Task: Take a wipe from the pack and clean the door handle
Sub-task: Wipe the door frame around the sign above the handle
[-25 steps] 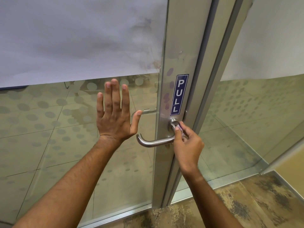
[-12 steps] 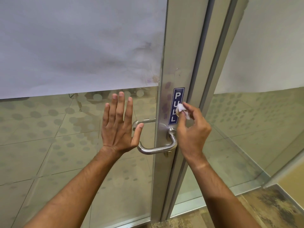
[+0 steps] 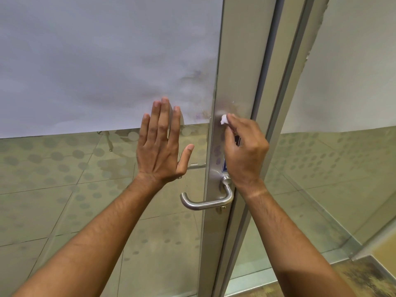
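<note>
Glass door panel [image 3: 64, 189], left: its upper part is covered by a white, smudged sheet of film [image 3: 96, 61], and its clear lower part carries a pattern of grey dots through which a tiled floor [image 3: 42, 211] shows. Left hand [image 3: 160, 151], flat against the glass at the lower edge of the film, fingers [image 3: 165, 116] straight and spread, thumb out to the right, holding nothing. Door handle [image 3: 206, 203], a brushed-metal lever, is mounted on the upright aluminium door stile [image 3: 235, 61] below both hands, its free end curving out to the left over the glass; no hand touches its lever. Right hand [image 3: 244, 155], raised above the handle, is closed in a pinch on a small crumpled white wipe [image 3: 224, 119], which is pressed against the stile near the level of the film's lower edge. A blue label [image 3: 225, 166] on the stile is mostly hidden behind this hand; its wording cannot be read. Faint purplish marks lie on the stile just left of the label. Right of the stile, a second metal frame member [image 3: 285, 103] runs upward, and beyond it stands another glass panel [image 3: 342, 168] with the same white covering above and dotted clear glass below. Bottom right corner: a strip of mottled brown carpet [image 3: 364, 279].
</note>
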A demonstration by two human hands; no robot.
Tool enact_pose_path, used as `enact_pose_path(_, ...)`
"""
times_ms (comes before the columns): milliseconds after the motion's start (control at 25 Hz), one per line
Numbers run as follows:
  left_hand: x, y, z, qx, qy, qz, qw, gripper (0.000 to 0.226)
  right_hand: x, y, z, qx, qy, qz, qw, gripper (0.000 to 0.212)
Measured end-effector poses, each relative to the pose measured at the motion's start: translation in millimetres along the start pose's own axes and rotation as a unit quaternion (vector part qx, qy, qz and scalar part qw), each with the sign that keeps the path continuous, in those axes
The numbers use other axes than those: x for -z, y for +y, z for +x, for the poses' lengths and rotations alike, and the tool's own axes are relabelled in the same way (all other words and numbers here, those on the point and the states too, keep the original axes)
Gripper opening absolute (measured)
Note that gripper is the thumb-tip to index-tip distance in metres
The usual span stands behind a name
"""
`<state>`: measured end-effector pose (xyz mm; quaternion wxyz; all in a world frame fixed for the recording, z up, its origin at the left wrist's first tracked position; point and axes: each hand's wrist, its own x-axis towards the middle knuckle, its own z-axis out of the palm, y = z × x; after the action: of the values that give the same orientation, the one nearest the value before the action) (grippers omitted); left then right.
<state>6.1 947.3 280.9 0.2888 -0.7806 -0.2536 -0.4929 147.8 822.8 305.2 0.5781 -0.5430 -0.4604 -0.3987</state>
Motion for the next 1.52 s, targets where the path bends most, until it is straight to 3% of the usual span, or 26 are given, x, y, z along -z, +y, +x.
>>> enact_pose_path(200,-3.8,0.7,-0.9,-0.004,0.001,0.027,1.000,0.087,-12.5,8.3,-11.7,0.056,-0.040,-0.033,0.997,0.027)
enact_pose_path(400,-7.0,1.2,-0.6,-0.004,0.007,0.036,0.999,0.089,-12.5,11.8,-42.0,0.067,-0.197,-0.082,0.975,0.058)
enact_pose_path(480,-7.9,1.6,-0.9,-0.003,0.003,0.043,0.999,0.091,-15.2,13.3,-39.4,0.058,-0.220,-0.085,0.970,0.067)
enact_pose_path(800,-6.1,1.9,1.3,0.003,-0.010,0.053,0.999,0.090,-4.6,29.7,-67.9,0.094,-0.286,-0.111,0.947,0.067)
enact_pose_path(1120,-4.3,3.4,0.2,-0.005,-0.010,0.064,0.998,0.087,-23.4,18.0,-39.7,0.050,-0.238,-0.087,0.966,0.072)
enact_pose_path(1320,-5.4,2.1,1.4,-0.004,-0.011,0.065,0.998,0.088,-5.7,34.1,-61.5,0.109,-0.298,-0.111,0.942,0.075)
enact_pose_path(1400,-4.4,2.2,1.2,-0.003,-0.013,0.066,0.998,0.088,-2.3,34.3,-65.8,0.089,-0.303,-0.104,0.943,0.075)
enact_pose_path(1520,-4.2,2.9,1.1,-0.004,-0.013,0.070,0.997,0.088,-19.8,20.7,-48.3,0.021,-0.245,-0.075,0.966,0.074)
